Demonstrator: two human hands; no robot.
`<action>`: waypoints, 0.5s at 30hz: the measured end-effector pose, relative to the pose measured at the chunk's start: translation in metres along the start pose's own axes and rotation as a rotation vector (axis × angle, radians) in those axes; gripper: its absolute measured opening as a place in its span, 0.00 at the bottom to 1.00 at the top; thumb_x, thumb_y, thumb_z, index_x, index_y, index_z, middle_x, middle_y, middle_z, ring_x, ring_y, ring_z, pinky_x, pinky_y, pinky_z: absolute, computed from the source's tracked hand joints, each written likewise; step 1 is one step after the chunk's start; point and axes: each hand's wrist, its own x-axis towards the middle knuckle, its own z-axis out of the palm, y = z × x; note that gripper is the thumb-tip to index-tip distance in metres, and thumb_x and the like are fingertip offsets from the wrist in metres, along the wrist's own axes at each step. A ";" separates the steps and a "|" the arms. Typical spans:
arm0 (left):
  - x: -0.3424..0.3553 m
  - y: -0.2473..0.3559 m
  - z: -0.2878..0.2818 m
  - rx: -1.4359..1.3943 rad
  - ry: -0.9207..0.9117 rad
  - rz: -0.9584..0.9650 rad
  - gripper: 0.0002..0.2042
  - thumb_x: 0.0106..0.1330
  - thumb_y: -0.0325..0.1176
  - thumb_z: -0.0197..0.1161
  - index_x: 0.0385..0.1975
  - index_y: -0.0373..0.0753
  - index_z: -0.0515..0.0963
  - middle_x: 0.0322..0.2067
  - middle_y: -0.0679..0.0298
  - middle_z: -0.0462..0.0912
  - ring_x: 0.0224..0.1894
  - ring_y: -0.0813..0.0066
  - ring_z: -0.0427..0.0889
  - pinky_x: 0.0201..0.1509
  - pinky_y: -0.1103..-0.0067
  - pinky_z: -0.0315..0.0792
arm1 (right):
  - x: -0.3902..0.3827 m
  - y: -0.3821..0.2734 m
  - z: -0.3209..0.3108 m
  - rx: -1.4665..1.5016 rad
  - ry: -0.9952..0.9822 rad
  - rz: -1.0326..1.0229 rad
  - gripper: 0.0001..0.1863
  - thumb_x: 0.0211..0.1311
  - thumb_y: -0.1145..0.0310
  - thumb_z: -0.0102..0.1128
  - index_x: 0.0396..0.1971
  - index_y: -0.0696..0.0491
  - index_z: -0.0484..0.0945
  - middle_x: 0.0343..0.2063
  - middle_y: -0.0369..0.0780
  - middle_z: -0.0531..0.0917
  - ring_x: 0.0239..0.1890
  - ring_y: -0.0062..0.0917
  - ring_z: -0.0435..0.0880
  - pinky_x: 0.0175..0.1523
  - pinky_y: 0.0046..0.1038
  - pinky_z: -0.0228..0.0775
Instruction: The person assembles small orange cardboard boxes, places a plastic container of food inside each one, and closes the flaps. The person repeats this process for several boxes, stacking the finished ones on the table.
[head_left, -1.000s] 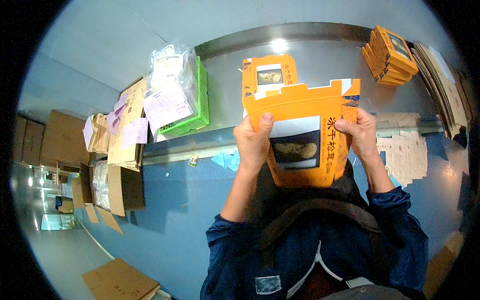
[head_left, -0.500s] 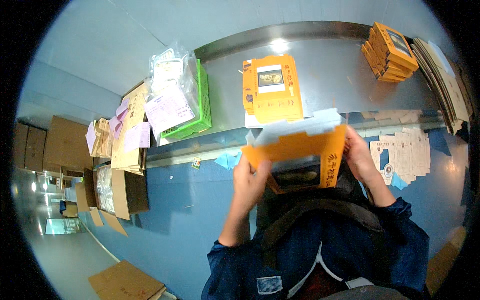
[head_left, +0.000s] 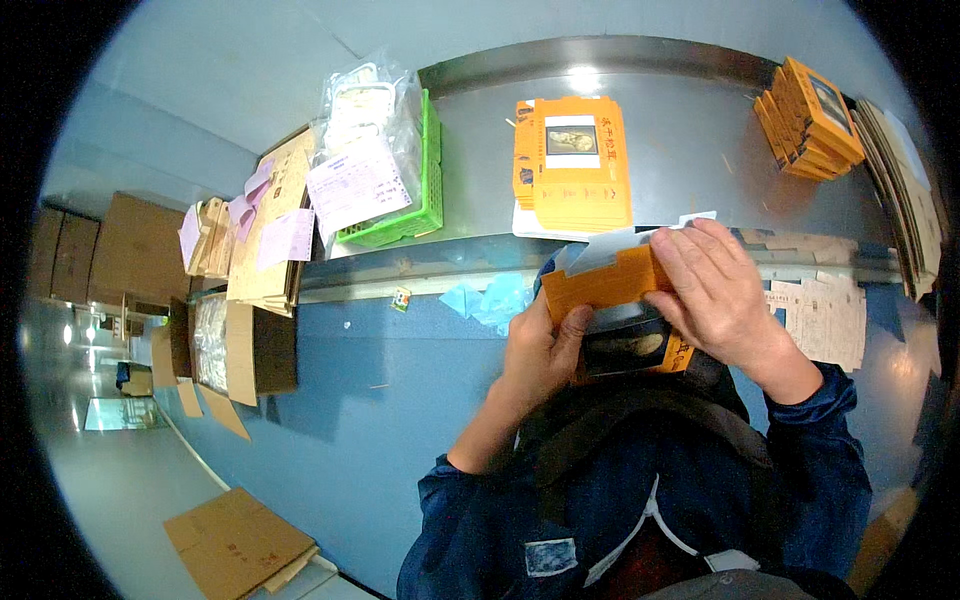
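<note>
Close in front of my body is an orange cardboard box with a dark picture window, its pale inner flaps standing up at the top. My left hand grips the box's left side, with the thumb on its front. My right hand is closed over the right end, fingers together on the flap and thumb below. Part of the box's right side is hidden by that hand. Beyond the box, a stack of flat orange cartons lies on the metal table.
Left on the table is a green basket of plastic-wrapped white items under a paper slip. Several made-up orange boxes stand at the far right beside flat cardboard. An open carton stands at left; blue scraps lie below the table edge.
My right hand has moved from the box's right side up over its top right flap. The box has tilted and shifted slightly right; the view has shifted a little too.
</note>
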 end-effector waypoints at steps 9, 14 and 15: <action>-0.001 -0.001 -0.006 -0.159 -0.034 -0.240 0.14 0.61 0.33 0.56 0.42 0.31 0.70 0.28 0.60 0.80 0.31 0.77 0.77 0.36 0.78 0.72 | 0.003 -0.003 0.008 -0.036 -0.125 -0.014 0.25 0.40 0.56 0.63 0.31 0.63 0.73 0.19 0.39 0.69 0.23 0.27 0.71 0.27 0.27 0.62; -0.007 -0.005 -0.006 -0.315 -0.049 -0.161 0.18 0.59 0.31 0.57 0.48 0.30 0.67 0.43 0.54 0.74 0.42 0.71 0.76 0.46 0.76 0.71 | 0.002 0.000 0.004 0.061 -0.161 -0.030 0.18 0.39 0.55 0.63 0.16 0.53 0.68 0.14 0.35 0.67 0.18 0.25 0.70 0.23 0.25 0.60; -0.007 -0.004 -0.005 -0.348 -0.025 -0.139 0.20 0.58 0.30 0.57 0.49 0.30 0.66 0.47 0.53 0.73 0.44 0.69 0.75 0.47 0.75 0.70 | 0.002 -0.001 0.004 0.073 -0.141 -0.033 0.18 0.39 0.55 0.63 0.14 0.52 0.67 0.13 0.35 0.67 0.17 0.25 0.70 0.22 0.25 0.60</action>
